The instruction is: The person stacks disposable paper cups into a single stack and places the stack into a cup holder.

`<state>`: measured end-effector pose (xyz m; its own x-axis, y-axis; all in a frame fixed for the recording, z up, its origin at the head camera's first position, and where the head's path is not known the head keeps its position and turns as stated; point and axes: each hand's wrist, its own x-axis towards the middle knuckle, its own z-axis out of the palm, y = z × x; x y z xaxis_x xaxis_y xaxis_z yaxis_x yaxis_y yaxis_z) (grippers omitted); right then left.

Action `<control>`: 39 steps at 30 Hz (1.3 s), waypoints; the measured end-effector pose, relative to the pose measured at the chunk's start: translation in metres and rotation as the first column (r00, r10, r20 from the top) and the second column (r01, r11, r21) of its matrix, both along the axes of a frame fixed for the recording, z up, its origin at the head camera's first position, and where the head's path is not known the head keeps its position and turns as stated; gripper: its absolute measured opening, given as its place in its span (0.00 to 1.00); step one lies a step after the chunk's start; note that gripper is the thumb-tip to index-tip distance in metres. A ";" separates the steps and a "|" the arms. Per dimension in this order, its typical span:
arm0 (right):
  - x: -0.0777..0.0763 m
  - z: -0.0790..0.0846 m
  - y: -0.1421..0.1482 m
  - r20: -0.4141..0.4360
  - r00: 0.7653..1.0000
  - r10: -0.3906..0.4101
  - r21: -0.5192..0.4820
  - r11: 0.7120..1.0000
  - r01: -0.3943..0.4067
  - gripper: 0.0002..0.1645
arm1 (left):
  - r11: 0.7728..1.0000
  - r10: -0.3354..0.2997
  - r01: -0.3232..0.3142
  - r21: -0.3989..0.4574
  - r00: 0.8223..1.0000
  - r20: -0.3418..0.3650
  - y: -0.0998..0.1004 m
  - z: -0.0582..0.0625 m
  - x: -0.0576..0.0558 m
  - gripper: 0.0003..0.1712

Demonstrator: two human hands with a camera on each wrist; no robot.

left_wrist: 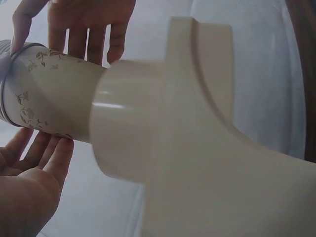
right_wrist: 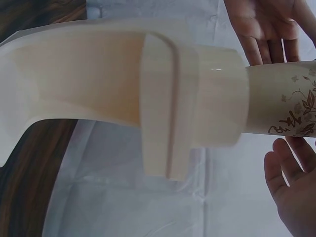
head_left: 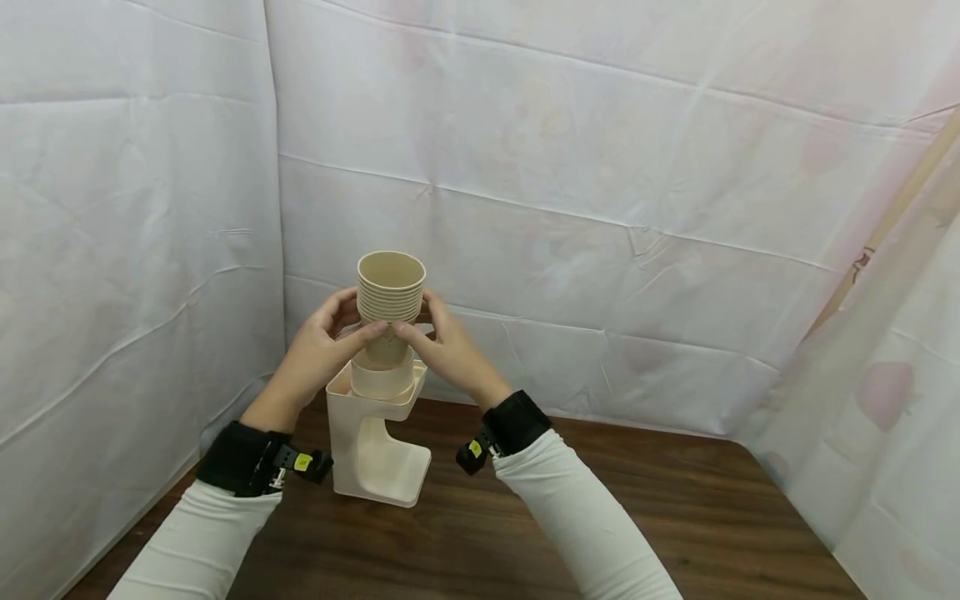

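Observation:
A nested stack of beige paper cups [head_left: 390, 302] stands upright with its mouth up. Brown leaf prints and lettering mark the lowest cup [right_wrist: 291, 106]. That cup's lower end sits inside the round collar [head_left: 382, 382] of a cream plastic cup dispenser [head_left: 348, 442]. From the left side my left hand [head_left: 318, 350] grips the stack, its thumb across the front and fingers round the back. Opposite it, my right hand [head_left: 452, 346] holds the stack the same way. Both thumb tips nearly meet below the stacked rims.
The dispenser's flat foot [head_left: 401, 471] rests on a dark wooden table [head_left: 465, 533]. White sheets [head_left: 600, 208] hang behind the table and at both sides. Black straps with small cameras [head_left: 517, 423] circle both wrists.

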<state>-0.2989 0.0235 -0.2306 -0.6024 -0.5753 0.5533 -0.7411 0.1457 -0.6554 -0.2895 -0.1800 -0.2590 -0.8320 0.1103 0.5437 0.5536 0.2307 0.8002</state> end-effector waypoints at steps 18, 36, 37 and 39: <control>-0.014 -0.030 -0.002 0.080 0.996 -0.038 0.045 0.998 0.035 0.35 | 0.995 0.049 -0.038 -0.093 0.992 0.114 -0.011 -0.032 -0.016 0.41; -0.014 -0.037 -0.009 0.024 0.999 -0.040 0.044 0.998 0.039 0.31 | 0.995 0.046 -0.033 -0.098 0.989 0.139 -0.019 -0.043 -0.014 0.40; -0.015 -0.037 -0.010 0.016 0.999 -0.034 0.044 0.998 0.033 0.29 | 0.993 0.052 -0.038 -0.109 0.989 0.136 -0.020 -0.045 -0.015 0.40; -0.016 -0.038 -0.010 0.008 1.000 -0.026 0.048 0.999 0.025 0.27 | 0.991 0.062 -0.044 -0.127 0.989 0.135 -0.021 -0.048 -0.016 0.41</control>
<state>-0.3152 0.0133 -0.2691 -0.6216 -0.5857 0.5202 -0.7313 0.1959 -0.6533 -0.3053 -0.2009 -0.3074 -0.9045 0.1231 0.4083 0.4242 0.3584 0.8317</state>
